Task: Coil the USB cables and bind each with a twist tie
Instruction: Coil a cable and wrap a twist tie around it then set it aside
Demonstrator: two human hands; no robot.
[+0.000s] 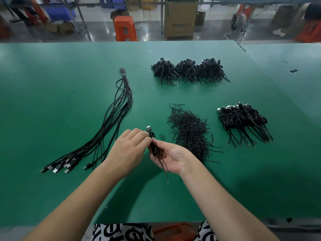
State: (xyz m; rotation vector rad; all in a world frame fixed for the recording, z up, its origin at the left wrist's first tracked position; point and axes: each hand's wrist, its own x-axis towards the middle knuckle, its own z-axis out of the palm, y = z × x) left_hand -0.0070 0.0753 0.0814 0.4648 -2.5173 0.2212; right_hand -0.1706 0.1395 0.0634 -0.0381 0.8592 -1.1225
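While the uncoiled cables [97, 136] lie fanned out well to the left of the left hand [129, 150], plugs toward the near edge and far ends banded together, about ten or so look untouched, so a fair share of work remains. Left hand: fingers curled, pinching the upper part of a small coiled cable [152, 145], just under its USB plug [148, 127], which pokes up beyond the fingertips. Right hand [171, 158]: palm turned up, thumb and fingers pinched on the same coil from the other side; the cable's loose tail hangs down past the palm toward the near edge. Whether a twist tie is already on this coil cannot be told; judging by the grip, binding is under way. Just right of the right hand sits the loose heap of twist ties [190, 133], plentiful. Farther right, a tidy row of finished bundles [243, 120], plugs up. Beyond both hands, near the far side of the green table [52, 84], a larger pile of bound coils [188, 71]. Judgement: well along, not yet finished.
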